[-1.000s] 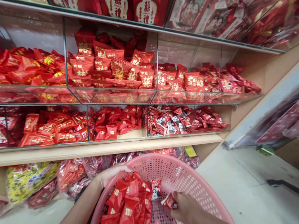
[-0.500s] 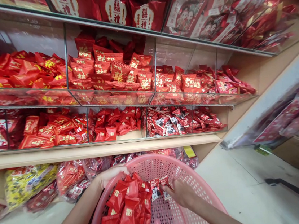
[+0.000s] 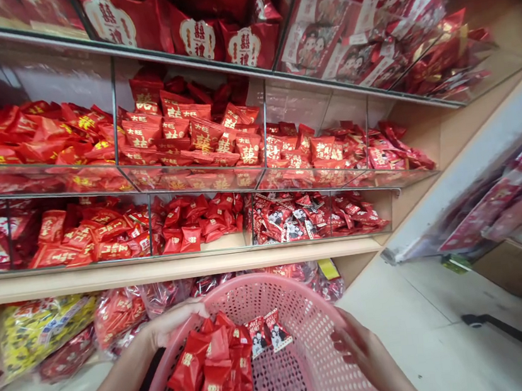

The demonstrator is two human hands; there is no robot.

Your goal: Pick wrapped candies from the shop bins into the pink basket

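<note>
My left hand (image 3: 174,320) grips the far left rim of a pink perforated plastic basket (image 3: 304,317) that I hold low in front of me. Red sweet packets (image 3: 207,373) are heaped on the basket's left side. Two small packets with a printed picture (image 3: 267,333) lie at the top of the heap. My right hand (image 3: 363,351) hovers at the basket's right rim, fingers stretched out and holding nothing.
Clear acrylic bins (image 3: 259,180) in two tiers on a wooden shelf (image 3: 175,268) hold red wrapped sweets. Larger red bags (image 3: 196,35) sit on the tier above. Bagged sweets (image 3: 43,324) lie under the shelf on a pale floor (image 3: 448,325).
My right hand put small picture packets onto the heap, let go and drew back to the right rim. The view has tilted slightly down and left.
</note>
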